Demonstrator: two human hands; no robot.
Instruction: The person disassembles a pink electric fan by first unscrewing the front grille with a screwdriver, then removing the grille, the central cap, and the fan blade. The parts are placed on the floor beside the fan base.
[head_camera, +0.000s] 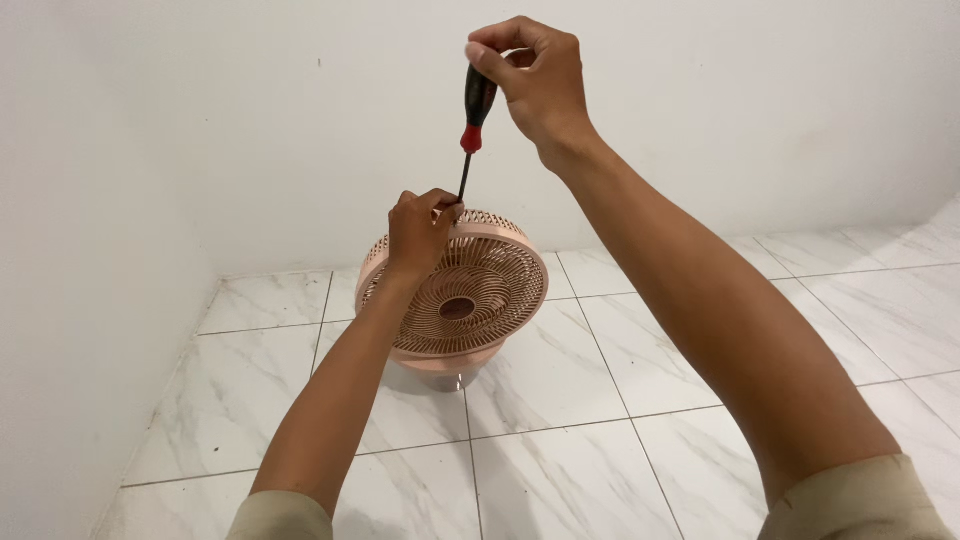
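A small pink fan (470, 300) with a round grille stands on the white marble tile floor (560, 450), its face tilted up toward me. My left hand (420, 232) rests on the fan's upper rim and pinches the thin shaft of a screwdriver near its tip. My right hand (535, 75) is closed around the top of the screwdriver (474, 110), which has a black and red handle. The screwdriver stands almost upright, its tip at the top edge of the grille. The tip itself is hidden behind my left fingers.
White walls (200, 120) meet in a corner behind and to the left of the fan. Grey grout lines cross the marble floor tiles around it.
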